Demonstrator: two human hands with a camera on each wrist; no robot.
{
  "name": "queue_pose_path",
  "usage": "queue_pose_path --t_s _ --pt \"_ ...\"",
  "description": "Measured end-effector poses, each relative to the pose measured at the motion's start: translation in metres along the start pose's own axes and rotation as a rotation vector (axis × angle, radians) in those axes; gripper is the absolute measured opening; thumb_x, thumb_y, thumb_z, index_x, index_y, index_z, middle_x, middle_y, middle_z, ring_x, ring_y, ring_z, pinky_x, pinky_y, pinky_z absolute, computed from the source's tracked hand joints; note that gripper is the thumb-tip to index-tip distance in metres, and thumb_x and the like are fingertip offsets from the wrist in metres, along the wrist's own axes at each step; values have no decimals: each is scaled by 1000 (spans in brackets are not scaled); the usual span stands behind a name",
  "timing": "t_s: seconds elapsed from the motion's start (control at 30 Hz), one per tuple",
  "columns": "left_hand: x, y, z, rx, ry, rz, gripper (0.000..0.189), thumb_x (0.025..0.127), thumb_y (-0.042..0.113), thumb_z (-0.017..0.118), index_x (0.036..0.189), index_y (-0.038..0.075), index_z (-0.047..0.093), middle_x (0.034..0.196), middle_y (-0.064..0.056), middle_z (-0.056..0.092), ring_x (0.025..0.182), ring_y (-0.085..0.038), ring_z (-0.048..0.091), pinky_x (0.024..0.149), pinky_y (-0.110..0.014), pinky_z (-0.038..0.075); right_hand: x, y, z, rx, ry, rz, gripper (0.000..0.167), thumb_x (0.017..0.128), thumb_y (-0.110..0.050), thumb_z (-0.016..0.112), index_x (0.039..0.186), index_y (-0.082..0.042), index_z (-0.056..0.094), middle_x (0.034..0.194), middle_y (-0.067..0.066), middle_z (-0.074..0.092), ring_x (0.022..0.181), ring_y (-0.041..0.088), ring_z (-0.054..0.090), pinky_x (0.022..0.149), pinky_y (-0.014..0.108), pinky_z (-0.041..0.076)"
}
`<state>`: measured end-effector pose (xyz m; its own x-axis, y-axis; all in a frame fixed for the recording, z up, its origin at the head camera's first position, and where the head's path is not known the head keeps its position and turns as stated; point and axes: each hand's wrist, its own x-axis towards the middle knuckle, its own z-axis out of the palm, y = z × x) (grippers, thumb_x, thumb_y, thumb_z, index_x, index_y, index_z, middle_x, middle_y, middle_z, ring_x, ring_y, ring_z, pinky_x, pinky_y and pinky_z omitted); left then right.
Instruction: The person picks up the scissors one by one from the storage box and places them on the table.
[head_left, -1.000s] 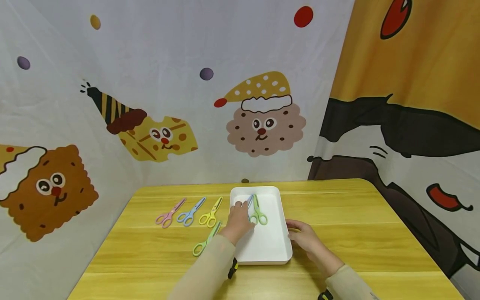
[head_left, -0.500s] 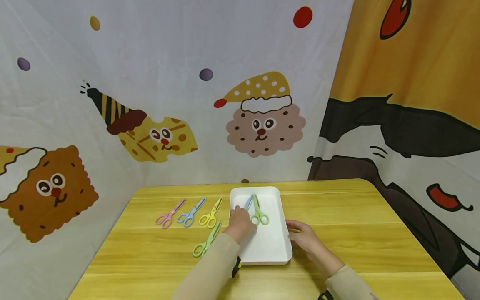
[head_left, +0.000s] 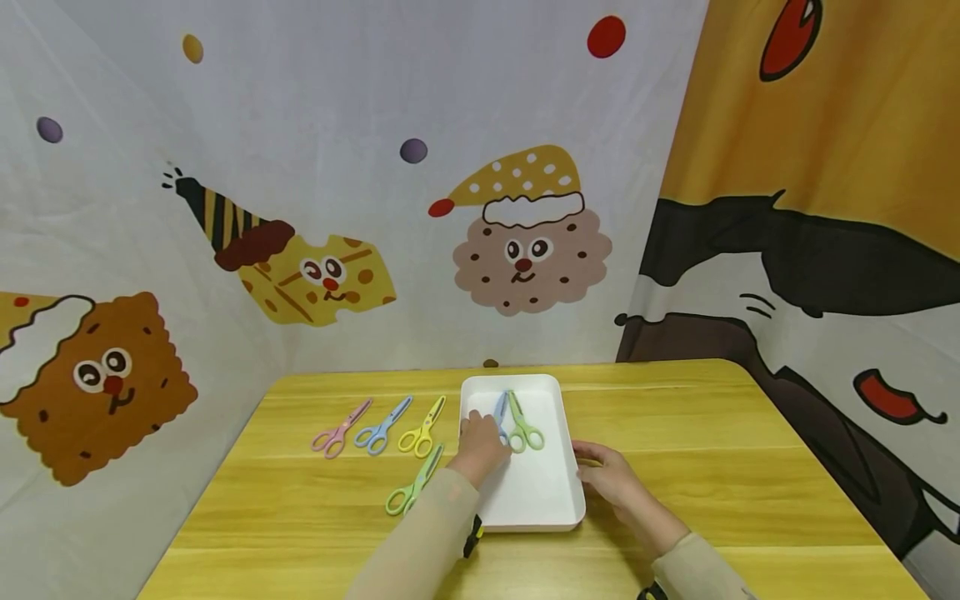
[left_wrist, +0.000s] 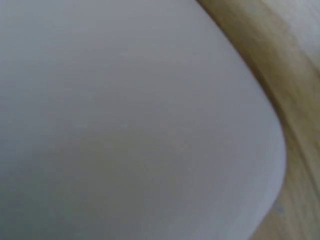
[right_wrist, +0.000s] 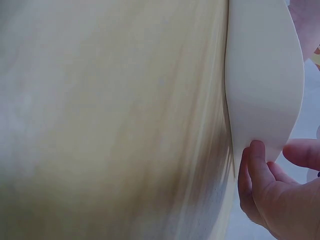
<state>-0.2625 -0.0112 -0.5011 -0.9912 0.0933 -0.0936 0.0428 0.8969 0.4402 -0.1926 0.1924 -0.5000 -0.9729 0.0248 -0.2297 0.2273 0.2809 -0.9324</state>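
My left hand (head_left: pixel 482 446) reaches over the left side of a white tray (head_left: pixel 536 492) and pinches a pair of light blue scissors (head_left: pixel 501 406) near the handles, its fingertips mostly hidden behind the hand. Right beside these lies a pair of green scissors (head_left: pixel 514 410), blades pointing away. At the tray's right side my right hand (head_left: pixel 615 475) grips the wall; the right wrist view shows fingers against the outside and the thumb at the rim. Only the tray's blurred white surface (left_wrist: pixel 150 100) and some wood fill the left wrist view.
Left of the tray, pink scissors (head_left: pixel 343 427), blue scissors (head_left: pixel 391 417) and yellow scissors (head_left: pixel 426 427) lie in a row on the wooden table (head_left: pixel 712 433). Another green pair (head_left: pixel 423 473) lies nearer, partly behind the left sleeve. A cartoon-printed curtain hangs behind.
The left hand has shifted slightly toward me and right, and the blue scissors have turned a little. The green scissors' handles in the tray have slid right. My right hand stays put.
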Motion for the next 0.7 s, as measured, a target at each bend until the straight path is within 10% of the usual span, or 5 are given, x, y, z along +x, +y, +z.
queue_pose_path --t_s 0.7 --pt "-3 7 -1 115 23 -27 31 76 16 69 96 -6 60 103 -20 49 96 -33 45 80 -39 44 1 2 1 10 6 1 42 86 6 50 128 7 52 127 26 53 103 29 60 82 38 53"
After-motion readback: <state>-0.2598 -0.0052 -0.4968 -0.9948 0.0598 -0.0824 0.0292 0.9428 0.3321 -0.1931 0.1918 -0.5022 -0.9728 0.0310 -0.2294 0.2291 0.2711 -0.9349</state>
